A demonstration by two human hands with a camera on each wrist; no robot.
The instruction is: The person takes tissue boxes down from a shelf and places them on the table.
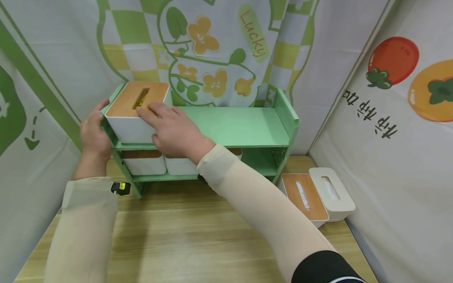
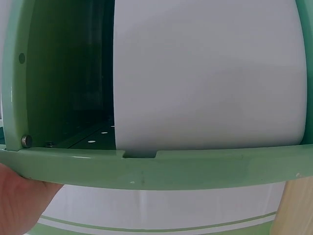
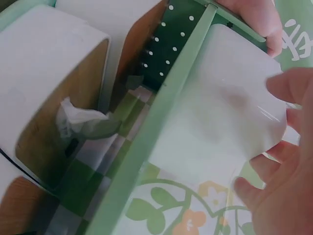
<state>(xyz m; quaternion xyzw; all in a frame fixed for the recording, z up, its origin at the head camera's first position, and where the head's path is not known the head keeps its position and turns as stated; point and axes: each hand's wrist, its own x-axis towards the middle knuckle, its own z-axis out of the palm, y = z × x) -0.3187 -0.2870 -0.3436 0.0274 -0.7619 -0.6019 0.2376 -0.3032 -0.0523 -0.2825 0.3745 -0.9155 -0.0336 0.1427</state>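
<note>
A white tissue box (image 1: pixel 132 129) with a wood-coloured lid sits at the left end of the green shelf's (image 1: pixel 244 125) upper tier. Something yellow and dark shows in its slot. My right hand (image 1: pixel 177 127) lies at its front right, with fingers over the lid and the thumb by the front wall; the right wrist view shows the fingers spread around the box's edge. My left hand (image 1: pixel 95 133) holds the shelf's left side panel (image 2: pixel 195 169), fingertips at the top edge. In the left wrist view only part of that hand shows, under the green edge.
White boxes (image 1: pixel 145 165) with brown lids stand on the lower tier, partly behind my right arm; tissue (image 3: pixel 80 117) pokes from one. Two more tissue boxes, one brown-lidded (image 1: pixel 293 188) and one all white (image 1: pixel 345 202), stand on the wooden table (image 1: pixel 184 236) at right. Printed curtains surround it.
</note>
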